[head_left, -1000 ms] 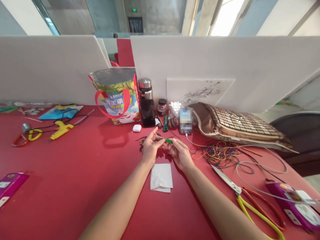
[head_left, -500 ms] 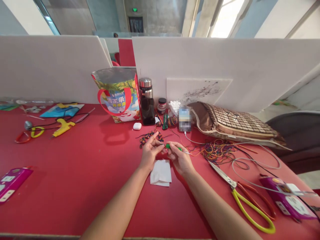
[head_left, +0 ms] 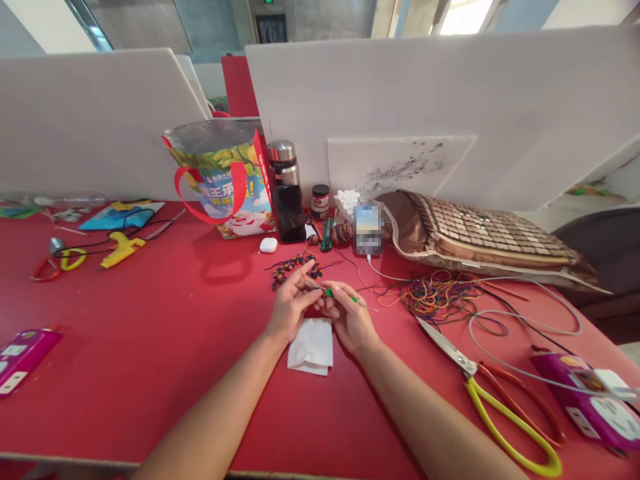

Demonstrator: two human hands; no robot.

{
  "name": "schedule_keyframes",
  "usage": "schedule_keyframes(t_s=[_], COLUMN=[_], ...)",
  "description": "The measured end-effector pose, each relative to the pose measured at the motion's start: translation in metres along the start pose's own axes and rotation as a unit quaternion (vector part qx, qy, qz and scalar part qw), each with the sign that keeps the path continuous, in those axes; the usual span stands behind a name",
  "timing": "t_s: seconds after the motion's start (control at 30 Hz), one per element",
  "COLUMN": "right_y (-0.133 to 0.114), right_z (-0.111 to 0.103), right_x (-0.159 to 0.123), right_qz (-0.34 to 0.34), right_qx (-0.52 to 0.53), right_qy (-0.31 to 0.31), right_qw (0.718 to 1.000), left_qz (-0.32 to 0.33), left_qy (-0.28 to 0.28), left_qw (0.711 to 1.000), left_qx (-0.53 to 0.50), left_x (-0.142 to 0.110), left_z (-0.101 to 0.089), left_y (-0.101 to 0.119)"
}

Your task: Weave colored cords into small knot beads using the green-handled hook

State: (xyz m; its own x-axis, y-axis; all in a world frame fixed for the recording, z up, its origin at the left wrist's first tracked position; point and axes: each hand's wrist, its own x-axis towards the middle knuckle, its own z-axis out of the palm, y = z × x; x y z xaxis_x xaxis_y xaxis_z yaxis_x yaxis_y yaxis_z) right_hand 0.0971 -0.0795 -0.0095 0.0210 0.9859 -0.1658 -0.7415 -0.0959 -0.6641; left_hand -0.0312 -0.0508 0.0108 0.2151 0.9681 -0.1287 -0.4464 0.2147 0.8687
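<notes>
Before a Chinese-lettered bag (head_left: 220,177), right grip (head_left: 334,297) on green tool (head_left: 329,293), left grip (head_left: 314,293) unclear

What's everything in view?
Tool: 1, green, centre
Knotwork: 1, multicoloured, centre
Tissue: 1, white, front centre
Large scissors: 1, yellow-red handles, right
Cord tangle: 1, multicoloured, right
Cord ball: 1, multicoloured, back
Power strips: 2, purple, both sides
Glue gun: 1, yellow, left
Packet: 1, blue, left
Bag: 1, multicoloured, back
Flask: 1, silver, back
Phone: 1, black, back
Charging device: 1, blurred, back
Jar: 1, dark, back
Case: 1, white, before bag
Cushion: 1, brown, right
Boards: several, white, back
Table: 1, red, underneath
Left hand: 1, bare, centre
Right hand: 1, bare, grip on tool
</notes>
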Motion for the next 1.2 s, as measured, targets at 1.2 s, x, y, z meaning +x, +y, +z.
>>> schedule_keyframes(t_s=[1.2], right_y=[-0.039], right_z=[-0.004], right_x=[-0.017], right_qz=[-0.157], right_qx=[-0.201], right_qy=[-0.079], right_qw=[0.964], left_qz=[0.088], left_qy=[-0.047], left_qw=[0.995], left_qx=[-0.016], left_x=[-0.006], left_z=[0.014], left_y=[-0.006])
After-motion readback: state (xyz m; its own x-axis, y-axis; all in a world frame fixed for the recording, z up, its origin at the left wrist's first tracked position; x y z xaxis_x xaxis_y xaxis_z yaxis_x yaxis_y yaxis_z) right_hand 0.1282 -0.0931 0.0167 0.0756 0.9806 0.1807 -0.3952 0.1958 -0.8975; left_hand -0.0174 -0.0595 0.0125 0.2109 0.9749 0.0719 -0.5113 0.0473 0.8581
